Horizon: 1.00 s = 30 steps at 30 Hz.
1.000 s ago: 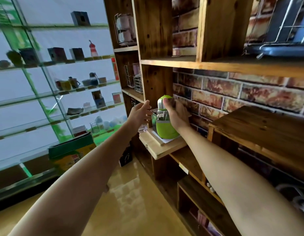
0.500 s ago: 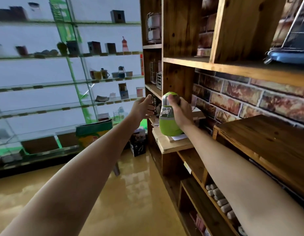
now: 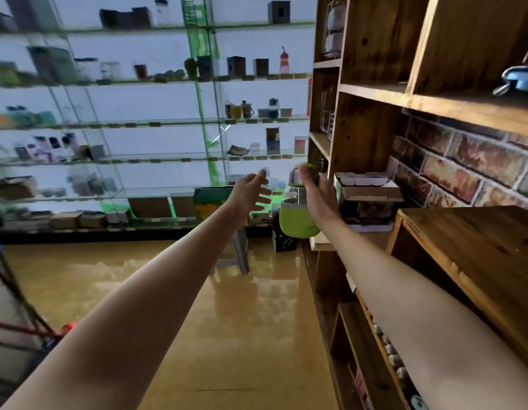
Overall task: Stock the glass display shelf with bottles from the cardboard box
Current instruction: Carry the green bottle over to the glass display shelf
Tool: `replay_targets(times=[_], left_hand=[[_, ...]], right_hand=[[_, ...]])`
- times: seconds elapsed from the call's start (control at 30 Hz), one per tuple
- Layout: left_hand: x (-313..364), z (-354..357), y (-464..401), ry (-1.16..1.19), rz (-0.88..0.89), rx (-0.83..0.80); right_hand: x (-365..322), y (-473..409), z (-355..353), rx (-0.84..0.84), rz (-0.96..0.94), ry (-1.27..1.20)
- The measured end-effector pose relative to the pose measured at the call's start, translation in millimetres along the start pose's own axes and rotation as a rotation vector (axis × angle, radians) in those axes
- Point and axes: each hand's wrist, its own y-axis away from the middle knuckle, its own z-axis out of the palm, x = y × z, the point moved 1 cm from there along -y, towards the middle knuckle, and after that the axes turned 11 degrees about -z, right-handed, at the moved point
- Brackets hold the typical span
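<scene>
One green bottle is in play, gripped around its upper half by the right hand, in the air just left of the wooden shelving at right. The left hand hovers beside it with fingers spread, holding nothing. The glass display shelf stands far across the floor. Judging from this, carry the bottle upright, support its base with the free hand, and set it down in a gap between items.

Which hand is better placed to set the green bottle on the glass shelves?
Right, probably. The right hand already grips the green bottle and holds it in the air, while the left hand is open and holds nothing. The glass display shelf lies ahead to the left.
</scene>
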Motion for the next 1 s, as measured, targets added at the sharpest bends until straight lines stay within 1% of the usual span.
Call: replay_targets(times=[0.1,0.27,0.43,0.57,0.87,1.0], left_hand=[[-4.1,-5.8,10.5,0.005,-0.019,0.039],[-4.7,-10.5,15.7,-0.008,-0.017,0.054],[1.0,-18.0,14.1,-0.001,-0.012,0.072],[0.0,-20.4,14.9,-0.013,-0.005,0.077],[3.5,-18.2,2.1,-0.046,-0.017,0.074],[-0.9,-18.0,-4.7,-0.053,-0.018,0.084]], right_hand=[[-2.1,7.2,6.1,-0.054,-0.01,-0.05],[-18.5,10.0,12.3,-0.074,-0.026,-0.082],[-25.7,7.5,11.9,-0.07,-0.034,-0.067],[-17.3,4.5,11.8,-0.051,0.008,-0.081],[-16.4,-1.2,0.3,-0.033,-0.006,-0.047],[-5.9,-4.4,2.7,-0.041,0.012,-0.063]])
